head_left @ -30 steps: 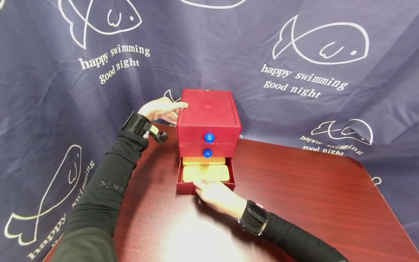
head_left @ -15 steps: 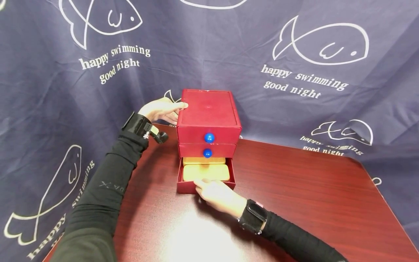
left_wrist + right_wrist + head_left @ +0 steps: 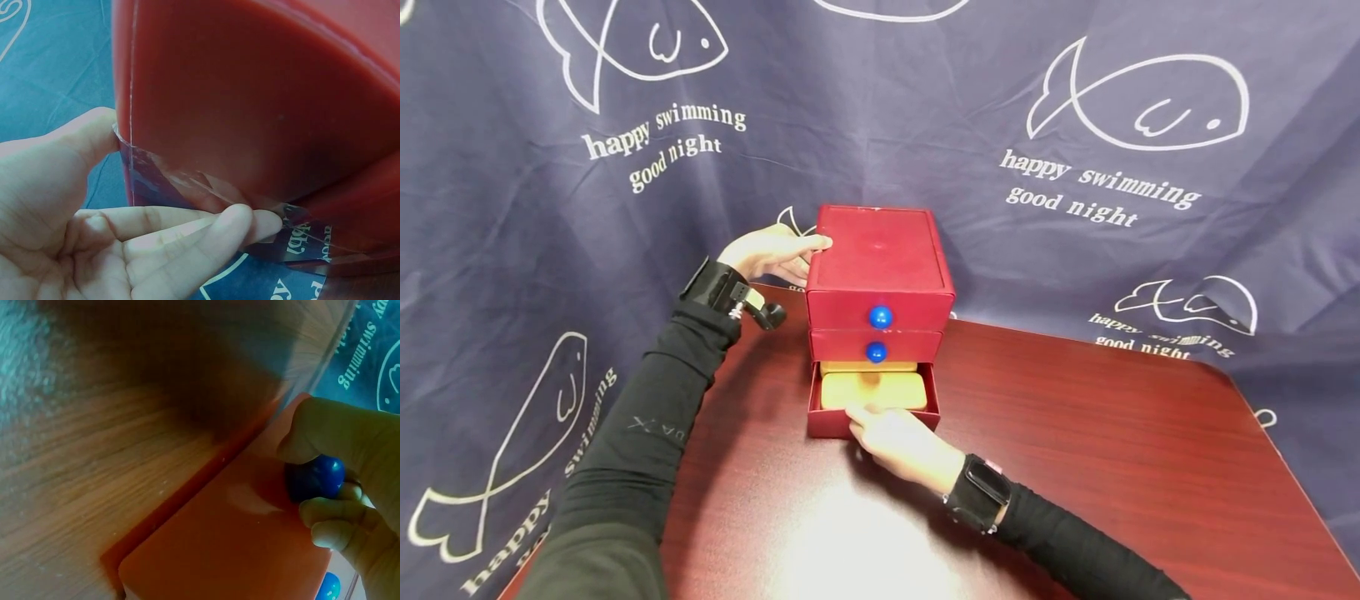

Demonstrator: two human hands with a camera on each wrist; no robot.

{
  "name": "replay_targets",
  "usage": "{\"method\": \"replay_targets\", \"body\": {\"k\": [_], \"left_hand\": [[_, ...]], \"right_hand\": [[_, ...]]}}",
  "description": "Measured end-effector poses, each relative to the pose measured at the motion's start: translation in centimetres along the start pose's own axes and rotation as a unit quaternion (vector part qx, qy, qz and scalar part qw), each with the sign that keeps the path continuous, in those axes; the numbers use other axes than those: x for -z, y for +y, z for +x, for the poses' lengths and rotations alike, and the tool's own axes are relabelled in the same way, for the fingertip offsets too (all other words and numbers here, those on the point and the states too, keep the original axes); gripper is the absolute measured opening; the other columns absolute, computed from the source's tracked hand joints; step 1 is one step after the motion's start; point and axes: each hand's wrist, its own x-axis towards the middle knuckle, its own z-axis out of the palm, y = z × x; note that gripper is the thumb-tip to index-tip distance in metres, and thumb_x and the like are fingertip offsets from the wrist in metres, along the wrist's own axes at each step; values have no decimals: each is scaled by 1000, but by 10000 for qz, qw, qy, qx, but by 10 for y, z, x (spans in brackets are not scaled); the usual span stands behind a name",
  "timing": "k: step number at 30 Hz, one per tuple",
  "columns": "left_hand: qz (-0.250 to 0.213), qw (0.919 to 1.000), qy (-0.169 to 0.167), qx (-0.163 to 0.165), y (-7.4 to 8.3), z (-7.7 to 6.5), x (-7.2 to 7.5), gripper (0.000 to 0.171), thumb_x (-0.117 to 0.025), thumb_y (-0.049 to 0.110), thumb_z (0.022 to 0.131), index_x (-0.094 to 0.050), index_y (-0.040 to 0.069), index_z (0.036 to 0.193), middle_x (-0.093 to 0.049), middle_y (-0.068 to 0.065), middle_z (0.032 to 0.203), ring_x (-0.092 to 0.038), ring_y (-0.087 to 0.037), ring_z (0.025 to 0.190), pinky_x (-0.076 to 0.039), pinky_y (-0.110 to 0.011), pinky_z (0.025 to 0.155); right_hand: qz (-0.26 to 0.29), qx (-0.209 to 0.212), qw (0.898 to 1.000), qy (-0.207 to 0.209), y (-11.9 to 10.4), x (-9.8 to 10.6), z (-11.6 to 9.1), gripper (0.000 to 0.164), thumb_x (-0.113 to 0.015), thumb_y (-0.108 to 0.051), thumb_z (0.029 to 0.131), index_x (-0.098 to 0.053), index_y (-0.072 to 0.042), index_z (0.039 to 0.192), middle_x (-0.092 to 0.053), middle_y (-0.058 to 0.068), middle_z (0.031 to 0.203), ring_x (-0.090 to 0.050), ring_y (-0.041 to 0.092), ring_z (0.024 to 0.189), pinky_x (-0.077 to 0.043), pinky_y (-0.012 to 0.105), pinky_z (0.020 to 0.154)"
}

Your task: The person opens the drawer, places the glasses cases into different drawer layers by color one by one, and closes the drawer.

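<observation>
A small red drawer cabinet (image 3: 880, 250) stands on the table, its lowest drawer (image 3: 831, 425) pulled partway out. Two yellow blocks (image 3: 872, 390) lie inside that drawer, the rear one partly hidden by the cabinet. My left hand (image 3: 772, 252) holds the cabinet's left side, thumb on the top edge and fingers lower against the wall; the left wrist view shows the fingers (image 3: 181, 234) along it. At the drawer front, my right hand (image 3: 902, 446) pinches a blue knob (image 3: 319, 478) between thumb and fingers, as the right wrist view shows; the head view hides this knob.
Two further blue knobs, an upper one (image 3: 881, 317) and a lower one (image 3: 876, 352), sit on the shut upper drawers. A dark blue curtain (image 3: 880, 125) with white fish prints hangs behind the reddish-brown wooden table (image 3: 1075, 450).
The lowest drawer has slid slightly inward, away from me, with my right hand on its knob. My left hand keeps its place on the cabinet.
</observation>
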Motion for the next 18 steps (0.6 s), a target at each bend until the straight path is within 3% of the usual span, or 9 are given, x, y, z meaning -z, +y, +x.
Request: {"method": "replay_targets", "body": {"k": [8,12,18], "left_hand": [[-23,10000,51,-36,0,0,0,57,-57,44,87,-51,-1,122,-63,-19,107,-66,-28,89,-48,-45,88],[-32,9999,53,-81,0,-1,0,57,-57,42,88,-50,-3,124,-62,-21,108,-65,-29,91,-48,-46,88],[-16,10000,74,-22,-2,0,0,58,-57,45,87,-53,-1,121,-65,-19,104,-66,-28,90,-49,-44,87]], "right_hand": [[-236,48,9996,151,7,-4,2,12,-70,-16,79,-61,-10,85,-51,1,101,-54,11,64,-46,21,49],[-311,-16,9995,37,11,-4,4,15,-71,-16,78,-60,-10,87,-50,0,101,-49,9,55,-42,19,45],[-329,-67,9994,-103,14,-7,7,19,-72,-17,78,-61,-10,92,-49,0,102,-51,9,57,-41,17,46]]}}
